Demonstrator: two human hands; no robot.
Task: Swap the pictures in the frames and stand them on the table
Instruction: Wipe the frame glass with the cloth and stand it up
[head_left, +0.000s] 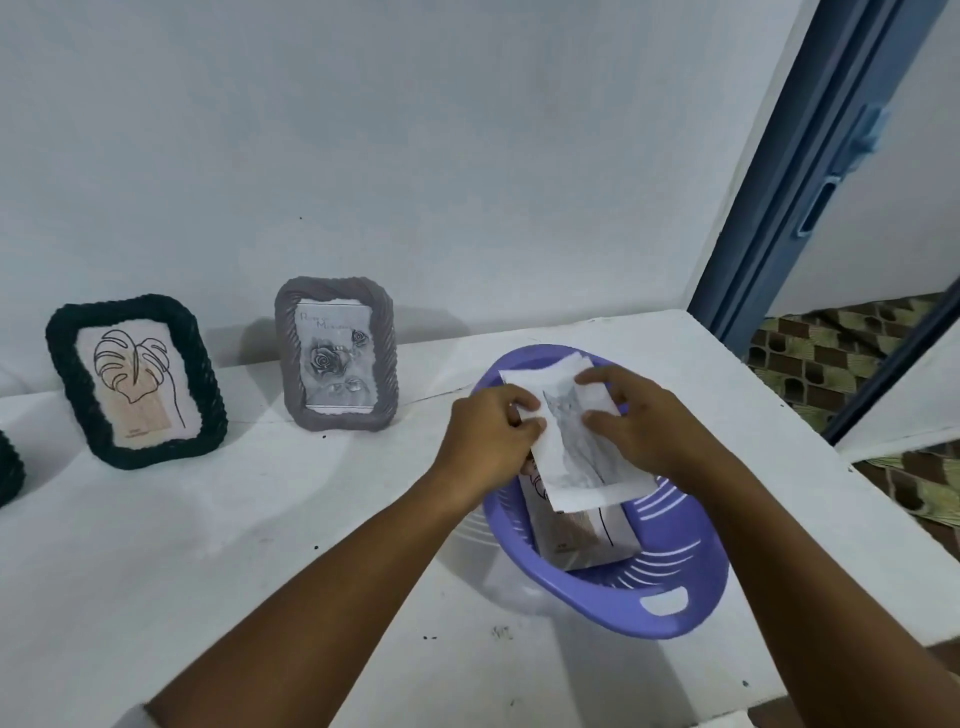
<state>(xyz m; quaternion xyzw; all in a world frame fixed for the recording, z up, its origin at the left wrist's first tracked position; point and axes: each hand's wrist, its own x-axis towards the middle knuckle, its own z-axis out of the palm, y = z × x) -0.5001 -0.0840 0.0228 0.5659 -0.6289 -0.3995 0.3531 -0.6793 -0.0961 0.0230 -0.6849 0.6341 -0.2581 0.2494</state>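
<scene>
While your left hand (491, 431) and right hand (631, 415) pinch the grey picture (574, 441) by its side edges, it hangs over the purple basket (691, 597) at 4 o'clock on the white table (260, 545). Another picture (582, 540) lies inside the basket. At 10 o'clock, the dark green frame (137, 382) and grey frame (336, 354) stand upright, well apart.

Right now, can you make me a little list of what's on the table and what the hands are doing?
table: white table against a pale wall
dark frame: dark green frame standing at the left, leaf line drawing inside
grey frame: grey frame standing in the middle, rose picture inside
basket: purple basket at the right, loose pictures inside
top picture: grey cat picture held over the basket
left hand: left hand pinches the cat picture's left edge
right hand: right hand grips its right side
</scene>
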